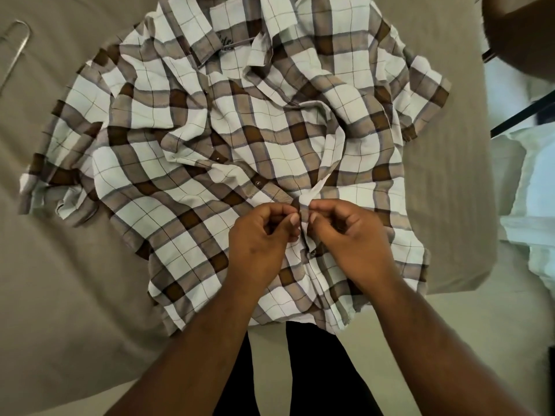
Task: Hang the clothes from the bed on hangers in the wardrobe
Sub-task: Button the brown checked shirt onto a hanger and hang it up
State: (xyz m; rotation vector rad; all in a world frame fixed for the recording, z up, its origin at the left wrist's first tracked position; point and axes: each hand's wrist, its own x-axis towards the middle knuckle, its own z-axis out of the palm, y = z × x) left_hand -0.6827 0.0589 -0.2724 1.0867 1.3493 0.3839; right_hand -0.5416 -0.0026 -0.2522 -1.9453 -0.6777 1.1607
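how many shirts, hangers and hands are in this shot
shirt: 1
hanger: 1, lying bare on the bed at the top left; a thin dark line at the shirt's collar may be another, cannot tell
hands: 2, left hand and right hand, both pinching the shirt's front edge
total: 4

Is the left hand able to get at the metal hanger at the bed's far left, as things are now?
Probably not yet: the left hand pinches the shirt. Nothing covers the hanger, but it lies far off.
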